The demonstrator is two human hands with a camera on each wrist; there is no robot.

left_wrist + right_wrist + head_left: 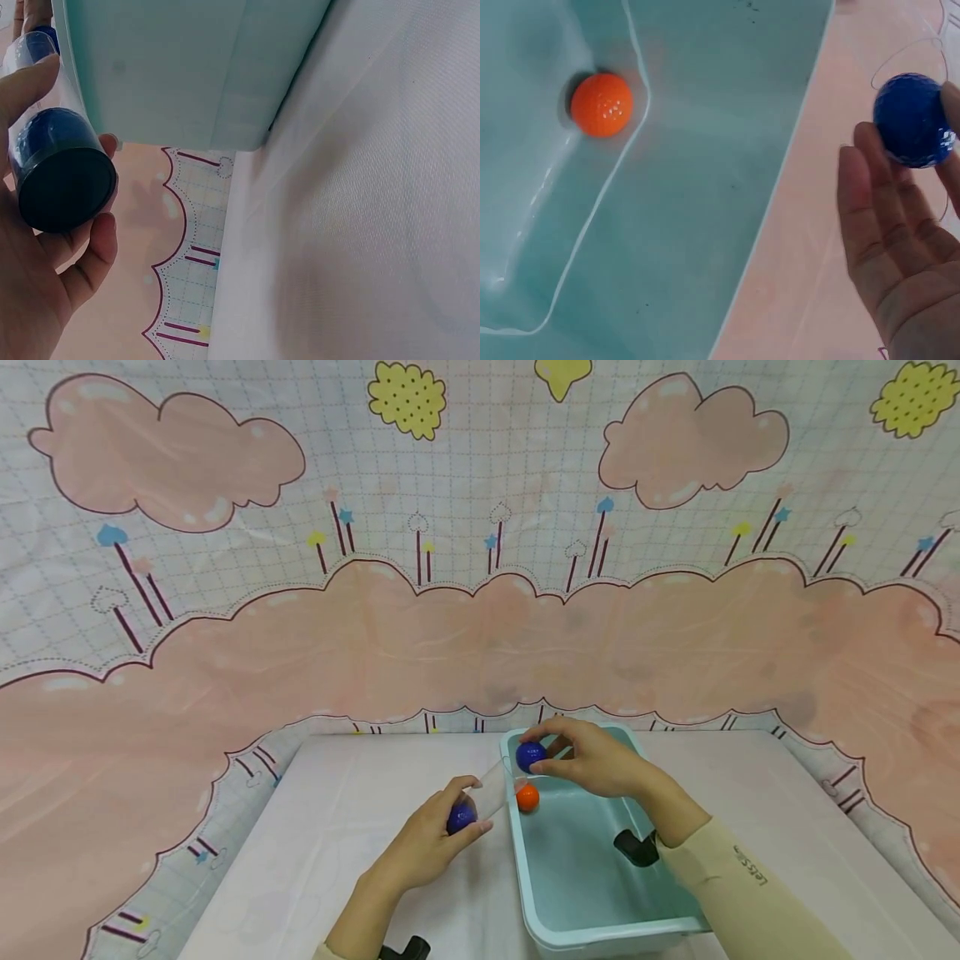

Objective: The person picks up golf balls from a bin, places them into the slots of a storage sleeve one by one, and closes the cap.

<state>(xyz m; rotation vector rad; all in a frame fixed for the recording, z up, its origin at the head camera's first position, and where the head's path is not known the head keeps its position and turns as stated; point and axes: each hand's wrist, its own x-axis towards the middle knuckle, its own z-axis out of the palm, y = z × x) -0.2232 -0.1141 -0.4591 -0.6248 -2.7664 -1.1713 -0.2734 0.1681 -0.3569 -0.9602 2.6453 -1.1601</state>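
My left hand (423,843) grips a clear tube (491,791), its open end tilted up towards the basin's left rim. Inside the tube's lower end sits a blue golf ball (461,816), just above the dark end cap (67,189). Between the thumb and fingers of my right hand (600,762), a second blue golf ball (911,120) is pinched, over the far left corner of the basin and close to the tube's mouth. An orange golf ball (527,797) lies in the light teal basin (527,893), by its left wall.
The basin stands on a white-covered table (300,860), right of centre. A patterned cloth backdrop (465,652) rises behind the table. Black wrist mounts show at the right wrist (637,848) and the left wrist (407,950).
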